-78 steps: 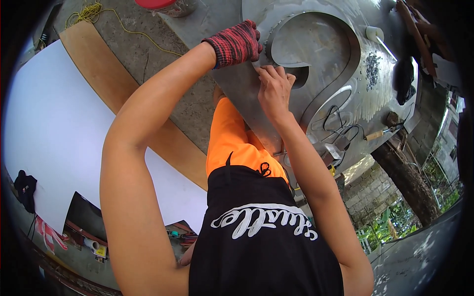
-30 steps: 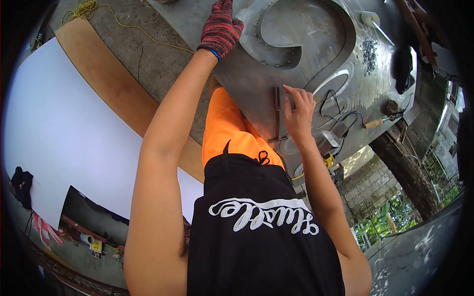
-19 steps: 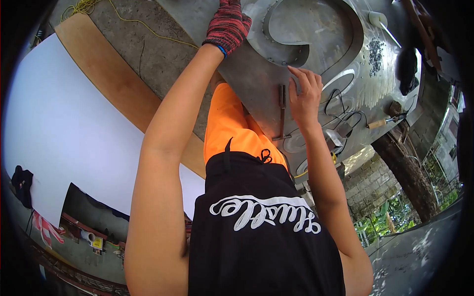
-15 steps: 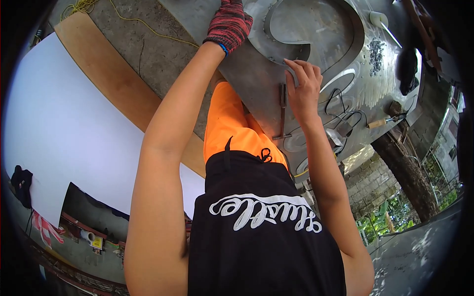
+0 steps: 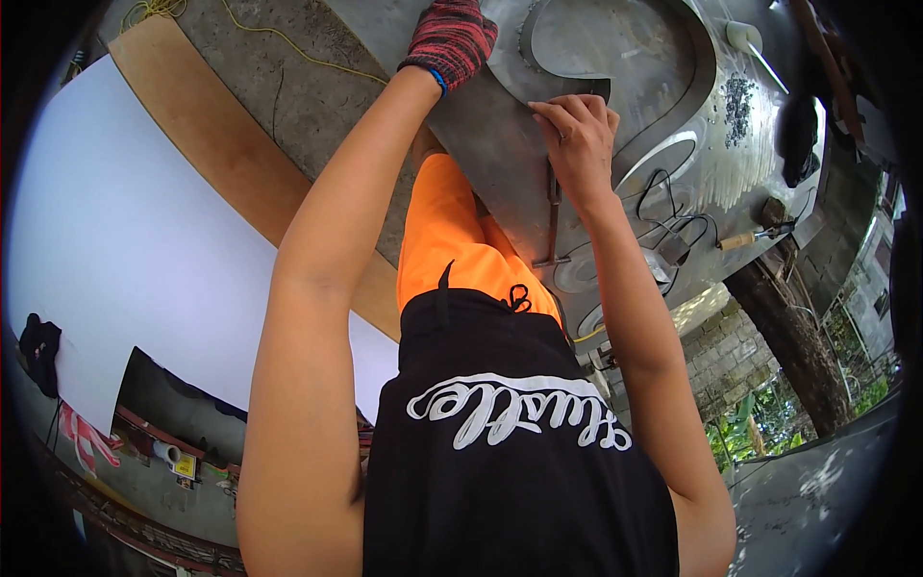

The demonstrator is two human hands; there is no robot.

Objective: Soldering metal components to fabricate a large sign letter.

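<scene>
Left hand: in a red-and-black knitted glove (image 5: 452, 40) with a blue cuff, the left hand (image 5: 456, 37) is by the counter's near edge; its fingertips run out of sight at the top, so I can't tell whether it grips anything.
Right hand: bare, the right hand (image 5: 581, 139) has thumb and forefinger brought narrowly together at the lower bend of the curved metal strip; from here I can't tell whether they pinch it.
Curved metal strip: standing on edge upon the grey counter (image 5: 490, 144), the curved metal strip (image 5: 707, 72) sweeps round in a big hooked outline beyond both hands.
Hammer: a slim hammer (image 5: 553, 226) lies just below the right hand, its upper end partly covered, its head near the orange shorts (image 5: 437, 221).
Right along the counter: black cord (image 5: 646, 197), a wooden-handled soldering iron (image 5: 738, 240), and farther up a scatter of dark bits (image 5: 738, 108).
Floor side, left: a long brown board (image 5: 207, 120) beside a big white sheet (image 5: 154, 240), with yellow rope (image 5: 288, 53) trailing over the concrete.
Beyond the counter: a tree trunk (image 5: 798, 337) and a block wall (image 5: 726, 356).
</scene>
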